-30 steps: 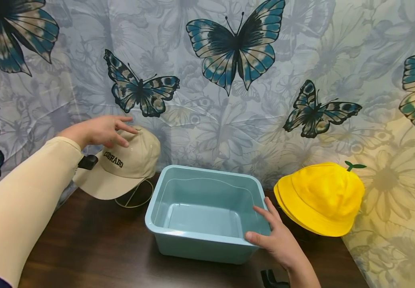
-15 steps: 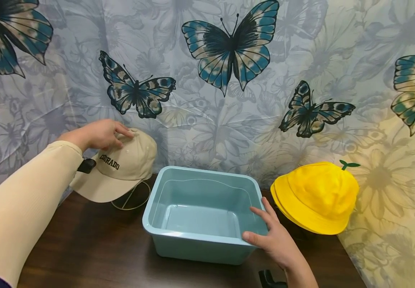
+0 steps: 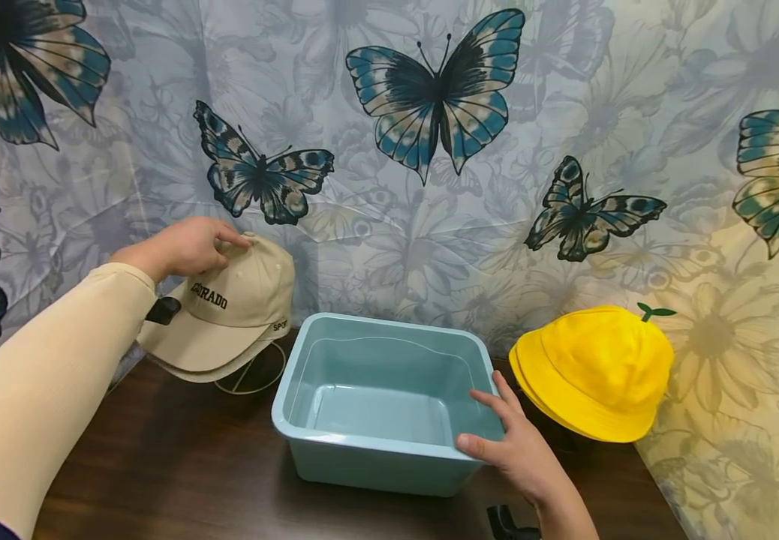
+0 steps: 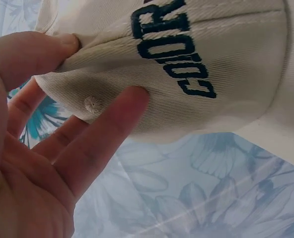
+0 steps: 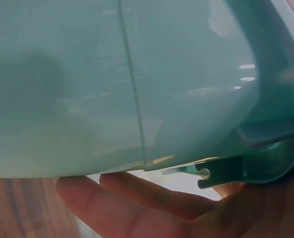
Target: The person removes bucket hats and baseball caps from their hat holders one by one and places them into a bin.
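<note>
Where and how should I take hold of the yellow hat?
Probably pinch the top of the yellow hat's crown from above, using the right hand, the nearer of the two hands. The rounded crown faces up, uncovered, and its cloth looks soft enough to bunch; the blue tub crowds the brim's left side.

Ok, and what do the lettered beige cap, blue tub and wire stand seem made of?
The lettered beige cap: matte woven cloth, probably cotton; fine ribbing and stitched seams show up close.
The blue tub: likely moulded plastic, smooth and glossy, going by the bright reflections on its wall.
The wire stand: thin, gold-toned, probably metal, though a coating is possible.
</note>
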`<state>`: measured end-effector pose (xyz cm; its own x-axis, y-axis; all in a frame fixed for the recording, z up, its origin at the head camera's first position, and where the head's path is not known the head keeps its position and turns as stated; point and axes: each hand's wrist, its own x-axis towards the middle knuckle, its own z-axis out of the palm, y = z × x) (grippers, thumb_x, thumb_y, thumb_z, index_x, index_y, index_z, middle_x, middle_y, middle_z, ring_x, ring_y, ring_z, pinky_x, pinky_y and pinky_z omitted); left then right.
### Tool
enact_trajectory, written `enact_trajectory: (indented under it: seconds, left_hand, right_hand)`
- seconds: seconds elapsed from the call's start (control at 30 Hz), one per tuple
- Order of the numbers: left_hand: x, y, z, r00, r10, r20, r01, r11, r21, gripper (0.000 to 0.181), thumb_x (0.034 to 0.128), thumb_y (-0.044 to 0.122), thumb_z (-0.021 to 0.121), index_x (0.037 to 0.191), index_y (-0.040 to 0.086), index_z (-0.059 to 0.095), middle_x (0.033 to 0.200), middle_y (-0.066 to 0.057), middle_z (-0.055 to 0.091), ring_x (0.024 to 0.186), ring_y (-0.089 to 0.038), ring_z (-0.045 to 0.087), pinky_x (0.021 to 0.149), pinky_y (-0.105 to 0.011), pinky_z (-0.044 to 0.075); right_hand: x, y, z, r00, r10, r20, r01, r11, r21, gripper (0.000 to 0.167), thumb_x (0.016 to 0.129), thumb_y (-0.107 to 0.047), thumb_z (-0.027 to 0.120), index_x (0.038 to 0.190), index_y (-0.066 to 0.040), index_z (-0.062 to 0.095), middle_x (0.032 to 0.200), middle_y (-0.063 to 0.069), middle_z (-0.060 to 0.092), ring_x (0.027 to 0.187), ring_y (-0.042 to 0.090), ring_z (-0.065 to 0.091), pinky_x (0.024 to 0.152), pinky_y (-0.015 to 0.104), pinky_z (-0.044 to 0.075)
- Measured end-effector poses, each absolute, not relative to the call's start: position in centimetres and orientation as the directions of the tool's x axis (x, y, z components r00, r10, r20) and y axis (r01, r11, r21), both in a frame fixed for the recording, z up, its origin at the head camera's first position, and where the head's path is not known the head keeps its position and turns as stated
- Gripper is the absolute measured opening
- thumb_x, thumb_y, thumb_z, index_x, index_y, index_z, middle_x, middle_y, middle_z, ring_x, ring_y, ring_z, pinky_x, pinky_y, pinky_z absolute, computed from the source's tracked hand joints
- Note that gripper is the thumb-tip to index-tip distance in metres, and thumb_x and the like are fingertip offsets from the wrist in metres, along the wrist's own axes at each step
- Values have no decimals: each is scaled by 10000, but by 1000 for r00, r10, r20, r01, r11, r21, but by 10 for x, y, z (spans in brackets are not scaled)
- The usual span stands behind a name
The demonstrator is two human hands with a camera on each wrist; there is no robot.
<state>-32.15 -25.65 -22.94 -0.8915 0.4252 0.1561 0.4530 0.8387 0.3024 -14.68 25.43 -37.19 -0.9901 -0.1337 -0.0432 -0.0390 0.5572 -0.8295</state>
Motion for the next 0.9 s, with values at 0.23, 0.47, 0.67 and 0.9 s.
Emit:
enact_trajectory:
  seconds: [0.23,0.47,0.67,0.9]
  left_hand:
    - [-316,-261,-219,-908,391,147,418,857,301,473,848,-17,671,1316,51,655,1391,-249,523,1145,-398,529,845,-507,463]
    - [-311,-266,-209,-920,371,126,392,868,304,469,901,2,615,1365,69,620,1430,-258,480,942,-319,550,706,-438,440]
    - [-305,-273,-195,-943,315,104,330,863,382,478,945,14,602,1417,85,572,1438,-251,459,674,-264,567,577,-412,441]
    - [-297,-288,-180,-962,250,109,272,862,428,521,958,87,643,1464,104,519,1407,-323,465,834,-311,681,627,-427,524]
  right_hand:
    - [-148,254,-374,-990,-138,-33,-50,558,-828,760,857,-390,774,1476,-75,468,1656,-5,-68,1472,437,39,1019,636,353]
    - [-147,255,-374,-990,-139,-33,-54,575,-816,743,859,-395,771,1470,-88,480,1657,2,-63,1471,440,35,1021,664,322]
    - [-146,256,-374,-991,-135,-27,-54,565,-823,742,857,-387,774,1467,-81,482,1657,-3,-61,1470,441,39,1020,659,334]
    - [-147,256,-375,-990,-139,-18,-62,553,-831,735,857,-378,777,1464,-82,486,1657,-12,-57,1469,442,49,1015,649,349]
